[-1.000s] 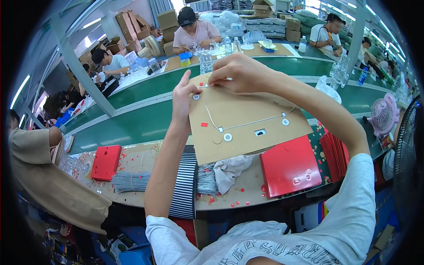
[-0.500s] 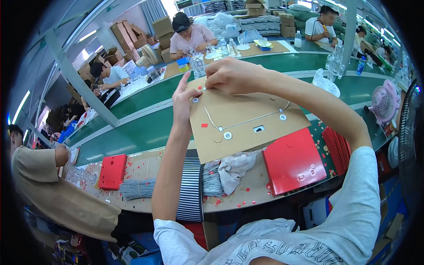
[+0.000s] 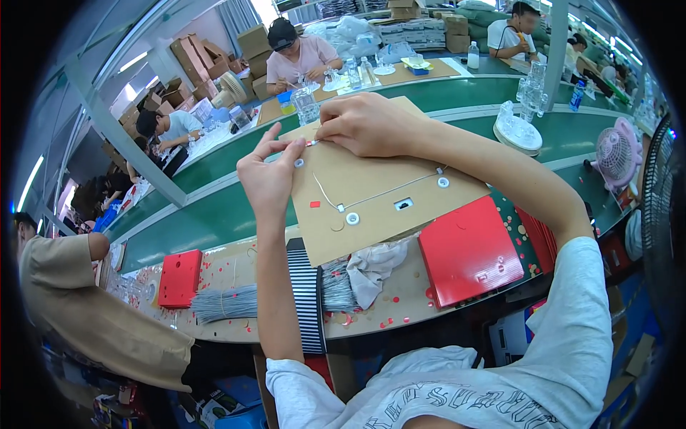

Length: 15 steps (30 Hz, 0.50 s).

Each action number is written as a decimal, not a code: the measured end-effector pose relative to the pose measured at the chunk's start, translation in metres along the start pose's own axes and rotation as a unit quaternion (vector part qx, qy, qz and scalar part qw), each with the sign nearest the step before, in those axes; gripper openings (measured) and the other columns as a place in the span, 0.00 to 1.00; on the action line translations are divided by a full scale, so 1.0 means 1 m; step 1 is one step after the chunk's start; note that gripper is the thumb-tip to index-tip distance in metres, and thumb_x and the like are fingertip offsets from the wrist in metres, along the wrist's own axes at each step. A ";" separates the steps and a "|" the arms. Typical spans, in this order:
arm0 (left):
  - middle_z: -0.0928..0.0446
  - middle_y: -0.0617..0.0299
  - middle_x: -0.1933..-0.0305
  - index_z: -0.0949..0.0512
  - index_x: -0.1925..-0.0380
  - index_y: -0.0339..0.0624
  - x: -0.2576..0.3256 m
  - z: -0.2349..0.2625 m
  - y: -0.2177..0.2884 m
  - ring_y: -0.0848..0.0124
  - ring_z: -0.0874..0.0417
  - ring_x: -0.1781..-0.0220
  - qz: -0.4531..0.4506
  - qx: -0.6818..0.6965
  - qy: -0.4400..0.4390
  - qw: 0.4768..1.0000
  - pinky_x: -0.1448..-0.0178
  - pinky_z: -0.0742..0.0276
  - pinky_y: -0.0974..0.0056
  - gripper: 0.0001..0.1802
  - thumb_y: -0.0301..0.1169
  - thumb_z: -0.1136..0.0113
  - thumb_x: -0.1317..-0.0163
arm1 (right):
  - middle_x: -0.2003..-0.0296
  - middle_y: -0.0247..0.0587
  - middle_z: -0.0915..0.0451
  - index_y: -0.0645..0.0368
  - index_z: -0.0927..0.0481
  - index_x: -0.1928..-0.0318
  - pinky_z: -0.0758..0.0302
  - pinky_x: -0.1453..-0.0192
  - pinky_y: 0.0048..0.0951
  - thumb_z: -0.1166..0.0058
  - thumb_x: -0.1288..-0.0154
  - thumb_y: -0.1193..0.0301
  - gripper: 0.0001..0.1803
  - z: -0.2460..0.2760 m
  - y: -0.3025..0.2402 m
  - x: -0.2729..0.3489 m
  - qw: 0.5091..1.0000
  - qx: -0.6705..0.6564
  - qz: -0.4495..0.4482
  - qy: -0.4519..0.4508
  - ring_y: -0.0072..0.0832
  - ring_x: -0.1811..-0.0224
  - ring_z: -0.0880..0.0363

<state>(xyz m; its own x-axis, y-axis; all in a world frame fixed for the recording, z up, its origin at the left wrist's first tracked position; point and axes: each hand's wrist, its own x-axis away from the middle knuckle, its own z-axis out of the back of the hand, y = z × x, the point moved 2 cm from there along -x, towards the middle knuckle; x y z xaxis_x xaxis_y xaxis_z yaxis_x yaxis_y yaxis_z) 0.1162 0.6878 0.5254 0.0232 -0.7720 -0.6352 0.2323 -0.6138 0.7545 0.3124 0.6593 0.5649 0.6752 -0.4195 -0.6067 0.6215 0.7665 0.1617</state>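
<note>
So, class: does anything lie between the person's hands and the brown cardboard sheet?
Nothing visible does. The left hand and right hand already rest on the cardboard sheet at its upper left corner, pinching a thin white cord there.

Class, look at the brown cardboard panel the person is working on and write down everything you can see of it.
The cardboard panel is a flat brown sheet, tilted up off the workbench toward the person. It carries white ring-shaped eyelets, a thin pale cord running between them, a small rectangular slot and a tiny red mark. The left hand and right hand both pinch at its upper edge. Its lower edge lies beside a red box and a crumpled white cloth.
</note>
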 end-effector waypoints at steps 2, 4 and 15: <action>0.17 0.49 0.54 0.14 0.74 0.33 0.001 0.000 0.006 0.64 0.16 0.48 -0.024 -0.019 -0.017 0.999 0.42 0.25 0.63 0.06 0.27 0.30 0.48 | 0.63 0.40 0.21 0.56 0.14 0.61 0.22 0.56 0.35 0.44 0.38 0.70 0.08 -0.002 0.000 0.002 1.000 -0.003 0.003 0.008 0.37 0.61 0.19; 0.15 0.50 0.59 0.15 0.74 0.31 0.000 -0.001 0.019 0.66 0.15 0.52 -0.046 -0.039 -0.038 0.997 0.46 0.23 0.65 0.06 0.25 0.32 0.46 | 0.63 0.40 0.21 0.56 0.14 0.61 0.22 0.55 0.35 0.44 0.38 0.70 0.08 -0.003 0.003 0.002 1.000 -0.001 0.003 0.007 0.37 0.61 0.19; 0.18 0.59 0.77 0.20 0.73 0.30 -0.009 0.000 0.027 0.81 0.22 0.75 -0.055 -0.144 -0.068 0.986 0.69 0.28 0.73 0.10 0.28 0.34 0.40 | 0.61 0.51 0.16 0.63 0.15 0.57 0.22 0.52 0.34 0.39 0.39 0.58 0.20 0.074 0.002 0.095 0.961 0.094 -0.246 0.088 0.43 0.60 0.17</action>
<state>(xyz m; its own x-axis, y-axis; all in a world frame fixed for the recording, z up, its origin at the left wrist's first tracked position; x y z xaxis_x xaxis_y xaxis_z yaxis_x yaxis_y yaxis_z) 0.1222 0.6784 0.5516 -0.1433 -0.7297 -0.6685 0.4937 -0.6381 0.5908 0.4075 0.5845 0.5652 0.2138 -0.6081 -0.7645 0.9201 0.3883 -0.0516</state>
